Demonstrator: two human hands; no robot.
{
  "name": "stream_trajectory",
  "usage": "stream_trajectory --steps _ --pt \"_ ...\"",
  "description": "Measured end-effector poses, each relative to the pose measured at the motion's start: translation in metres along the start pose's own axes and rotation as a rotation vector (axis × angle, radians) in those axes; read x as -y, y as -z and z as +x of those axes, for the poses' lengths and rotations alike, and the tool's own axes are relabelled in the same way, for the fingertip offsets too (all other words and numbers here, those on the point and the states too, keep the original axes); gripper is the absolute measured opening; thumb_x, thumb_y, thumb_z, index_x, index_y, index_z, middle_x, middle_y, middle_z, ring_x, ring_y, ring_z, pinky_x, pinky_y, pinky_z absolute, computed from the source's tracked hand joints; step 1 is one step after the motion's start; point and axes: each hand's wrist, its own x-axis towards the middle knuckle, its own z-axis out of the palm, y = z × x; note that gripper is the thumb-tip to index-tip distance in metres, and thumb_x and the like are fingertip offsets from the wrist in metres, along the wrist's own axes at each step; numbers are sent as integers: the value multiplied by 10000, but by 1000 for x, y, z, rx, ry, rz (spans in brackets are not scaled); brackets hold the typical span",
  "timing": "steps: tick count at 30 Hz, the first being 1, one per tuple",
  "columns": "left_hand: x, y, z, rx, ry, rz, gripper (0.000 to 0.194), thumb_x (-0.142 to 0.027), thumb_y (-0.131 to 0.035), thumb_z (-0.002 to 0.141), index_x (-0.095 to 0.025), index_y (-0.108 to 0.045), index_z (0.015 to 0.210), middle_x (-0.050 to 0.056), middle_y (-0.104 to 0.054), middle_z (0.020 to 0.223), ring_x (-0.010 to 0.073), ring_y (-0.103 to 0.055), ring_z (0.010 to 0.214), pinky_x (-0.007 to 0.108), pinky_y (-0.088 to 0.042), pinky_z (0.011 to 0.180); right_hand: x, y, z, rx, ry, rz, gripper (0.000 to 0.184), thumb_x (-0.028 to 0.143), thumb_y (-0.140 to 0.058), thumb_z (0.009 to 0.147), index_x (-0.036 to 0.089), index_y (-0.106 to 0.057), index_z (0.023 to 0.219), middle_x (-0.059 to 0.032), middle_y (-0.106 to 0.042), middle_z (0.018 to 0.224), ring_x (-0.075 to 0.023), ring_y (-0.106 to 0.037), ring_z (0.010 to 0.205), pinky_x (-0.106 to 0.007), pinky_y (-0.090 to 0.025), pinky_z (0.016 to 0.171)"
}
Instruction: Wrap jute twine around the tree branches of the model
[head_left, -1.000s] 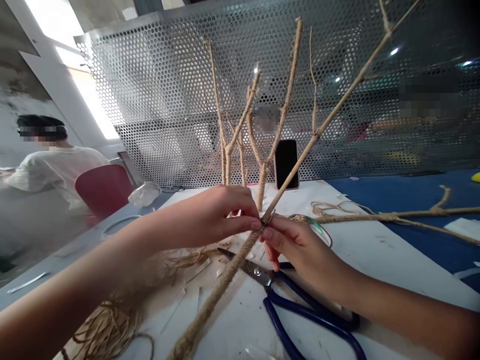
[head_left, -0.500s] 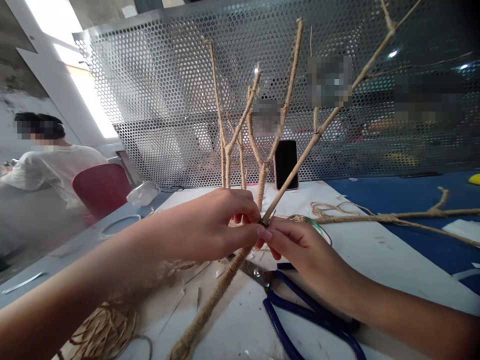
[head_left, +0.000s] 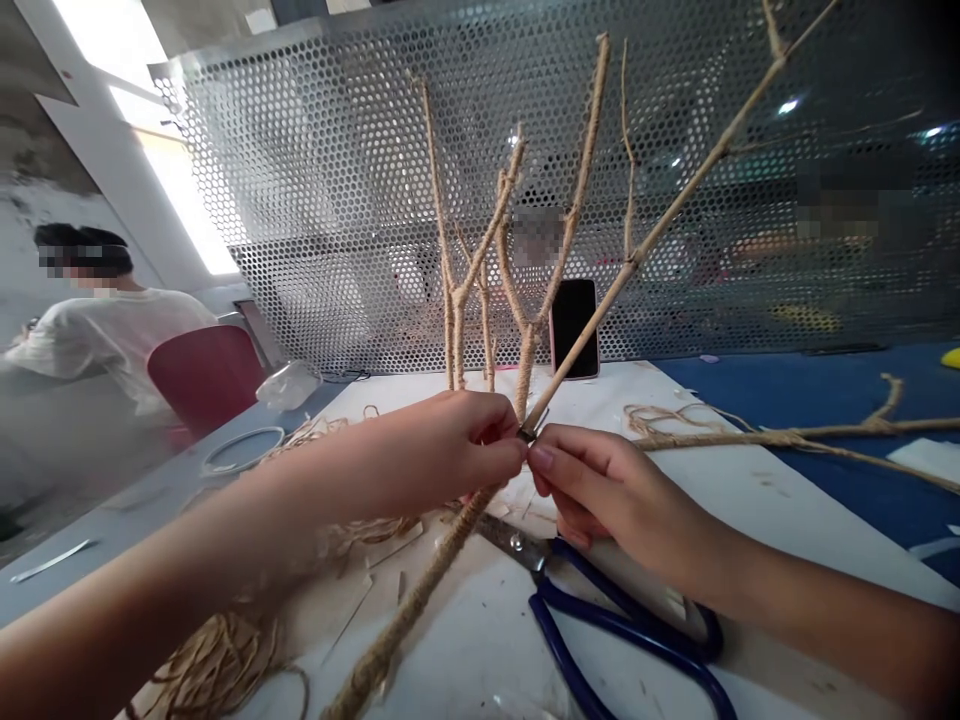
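A long branch (head_left: 592,325) slants from the upper right down between my hands; its lower part (head_left: 427,580) is wrapped in twine and reaches the table's front. My left hand (head_left: 480,440) is closed on the branch at its middle, thumb and fingers pressed together. Around that spot sits a thin dark strip (head_left: 528,435), its material too small to tell. My right hand (head_left: 600,475) pinches at the strip's side with thumb and forefinger, close to the left fingertips. Below the hands lie large scissors (head_left: 585,590) with dark blue handles, blades partly under the branch.
Twine-wrapped branches (head_left: 527,355) stand behind, before a perforated metal panel (head_left: 337,200) and a phone (head_left: 576,330). Another wrapped branch (head_left: 825,433) lies at right. Loose twine (head_left: 217,665) is heaped front left. A person (head_left: 112,320) sits at far left by a red chair (head_left: 206,370).
My right hand has drawn slightly right, leaving a small gap between the fingertips of both hands. The dark strip shows more clearly. My left hand stays on the branch.
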Motion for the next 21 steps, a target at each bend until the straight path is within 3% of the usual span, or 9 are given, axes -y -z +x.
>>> stream_trajectory --steps 3,7,13,17,21 --pt "0 -2 0 -15 -5 -46 225 -387 -398 823 -221 -512 723 -35 -605 674 121 -489 566 225 -368 509 7 1 -4 -48 18 -256 309 462 -432 862 194 -489 719 71 -319 491 -70 -292 461 -197 -229 420" --pt "-3 -4 2 -87 23 -54 191 -369 -431 803 -218 -493 703 -45 -615 618 116 -486 530 216 -344 470 14 2 -7 -72 19 -398 303 450 -391 883 205 -510 749 69 -279 525 -71 -253 473 -203 -205 410" --pt "-7 -3 2 -108 11 -37 154 -334 -440 788 -218 -510 716 -42 -623 630 117 -500 532 214 -350 462 18 1 -10 -138 100 -689 276 337 -381 900 198 -533 715 37 -423 589 -97 -363 552 -236 -261 470" --pt "-4 1 -2 -151 -30 55 166 -344 -437 790 -221 -524 723 -38 -581 607 115 -471 513 214 -334 443 29 -5 -17 -121 101 -741 231 296 -378 893 200 -560 789 3 -541 649 -123 -460 589 -242 -302 487" --pt "-1 3 -3 -204 -30 162 192 -359 -423 799 -219 -521 711 -28 -542 588 119 -446 501 220 -315 428 39 -6 -20 -35 -17 -681 189 251 -446 853 218 -561 999 -7 -571 665 -129 -501 543 -238 -339 471"
